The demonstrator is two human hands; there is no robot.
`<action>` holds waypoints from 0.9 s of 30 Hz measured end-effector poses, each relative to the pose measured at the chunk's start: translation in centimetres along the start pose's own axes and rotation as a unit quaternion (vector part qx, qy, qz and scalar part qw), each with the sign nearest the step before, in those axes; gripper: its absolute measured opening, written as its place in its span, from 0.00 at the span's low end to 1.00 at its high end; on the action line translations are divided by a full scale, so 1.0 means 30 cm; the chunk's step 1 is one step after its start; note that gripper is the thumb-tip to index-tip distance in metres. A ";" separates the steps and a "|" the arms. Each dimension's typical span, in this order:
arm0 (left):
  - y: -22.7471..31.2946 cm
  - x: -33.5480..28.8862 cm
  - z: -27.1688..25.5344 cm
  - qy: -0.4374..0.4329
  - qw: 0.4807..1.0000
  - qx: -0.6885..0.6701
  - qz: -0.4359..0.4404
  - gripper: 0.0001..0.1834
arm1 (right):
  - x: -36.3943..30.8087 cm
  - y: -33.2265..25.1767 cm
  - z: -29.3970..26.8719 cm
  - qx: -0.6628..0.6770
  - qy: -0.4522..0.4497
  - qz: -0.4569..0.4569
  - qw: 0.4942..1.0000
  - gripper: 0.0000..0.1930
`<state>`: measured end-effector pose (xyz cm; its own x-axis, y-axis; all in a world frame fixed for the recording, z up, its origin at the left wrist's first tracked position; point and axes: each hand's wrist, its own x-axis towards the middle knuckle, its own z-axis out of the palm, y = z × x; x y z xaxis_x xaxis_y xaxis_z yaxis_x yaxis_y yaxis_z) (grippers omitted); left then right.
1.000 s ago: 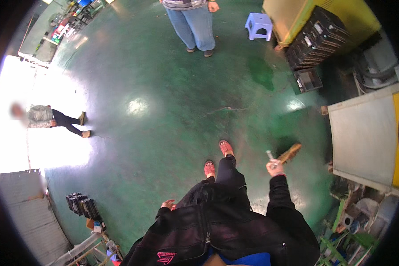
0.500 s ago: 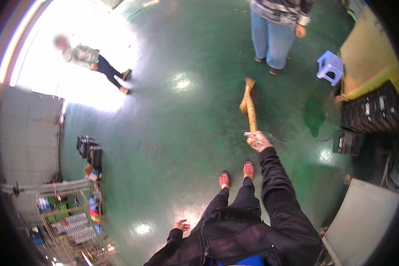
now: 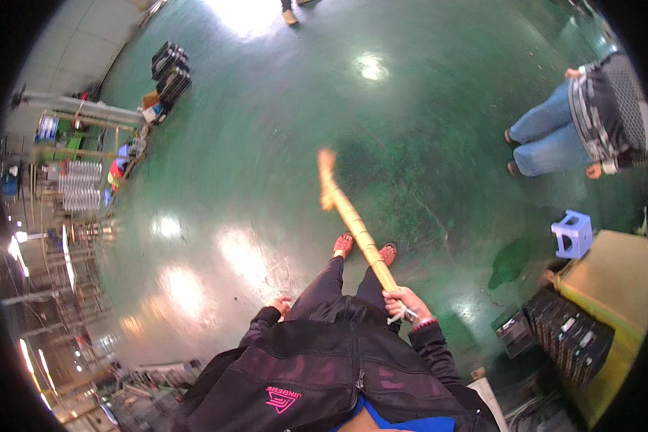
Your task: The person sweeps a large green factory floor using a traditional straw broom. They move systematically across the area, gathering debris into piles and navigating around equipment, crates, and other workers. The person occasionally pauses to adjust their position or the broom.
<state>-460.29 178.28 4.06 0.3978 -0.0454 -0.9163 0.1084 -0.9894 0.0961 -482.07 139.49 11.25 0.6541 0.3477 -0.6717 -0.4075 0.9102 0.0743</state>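
My right hand (image 3: pixel 409 304) is closed around the end of a straw broom (image 3: pixel 362 236) with a long, bound yellow handle. A white cord loop hangs at the grip. The broom slants away from me, up and to the left, across the green floor, and its bristle end is blurred. My left hand (image 3: pixel 281 304) hangs low beside my left thigh, away from the broom. Its fingers look loosely open, with nothing plainly in them. My feet in red sandals (image 3: pixel 344 245) stand just beyond the handle.
Another person in jeans (image 3: pixel 554 140) stands at the far right, near a pale blue stool (image 3: pixel 573 234). Stacked black crates (image 3: pixel 569 335) stand beside a yellow panel (image 3: pixel 615 288). More dark crates (image 3: pixel 171 75) and racks (image 3: pixel 79 183) line the left; another person's shoe (image 3: pixel 289 16) shows at the top.
My view has turned right. My right hand has drawn in closer to my body, and the broom now slants to the left. The person in jeans appears farther right.
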 end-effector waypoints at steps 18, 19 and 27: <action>-0.213 -0.054 0.216 0.022 0.987 -0.152 0.045 0.18 | 0.097 -0.573 -0.021 -0.342 0.312 -0.110 0.880 0.06; -0.231 -0.043 0.237 0.027 0.987 -0.153 0.048 0.17 | 0.124 -0.562 0.022 -0.365 0.325 -0.121 0.864 0.06; -0.169 -0.144 0.214 0.047 0.974 -0.204 -0.084 0.17 | 0.360 -0.360 0.285 -0.344 0.112 -0.014 0.932 0.07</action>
<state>-468.39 182.61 5.04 0.4230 0.1452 -0.8944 0.5246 -0.8441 0.1110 -465.17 135.34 9.48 0.5528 0.2004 -0.8089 -0.7545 0.5325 -0.3837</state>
